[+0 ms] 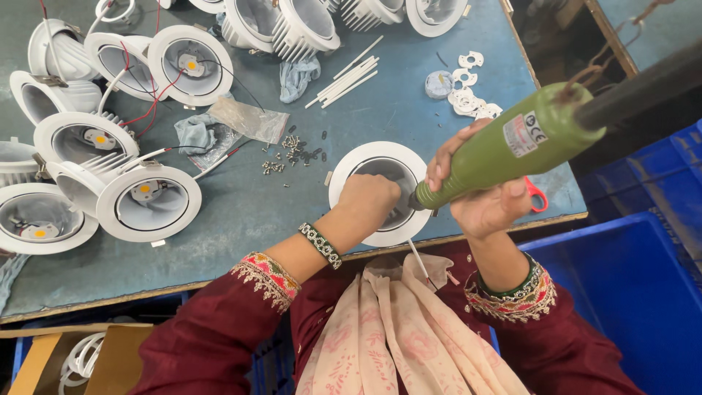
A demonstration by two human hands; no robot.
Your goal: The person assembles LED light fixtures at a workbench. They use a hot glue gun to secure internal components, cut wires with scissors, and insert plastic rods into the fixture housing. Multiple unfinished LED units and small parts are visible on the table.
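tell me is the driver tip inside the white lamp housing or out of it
Inside. The green screwdriver, gripped by the right hand, slants down into the round white housing, which the left hand steadies; the tip itself is hidden.

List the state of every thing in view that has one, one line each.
left hand: fingers reaching inside the white lamp housing, holding it down.
right hand: closed on the green electric screwdriver.
green electric screwdriver: tilted, tip down into the housing.
white lamp housing: upright at the table edge, open side up.
finished lamps: lying at left, wired.
screws: scattered loose.
plastic bag: flat, crumpled.
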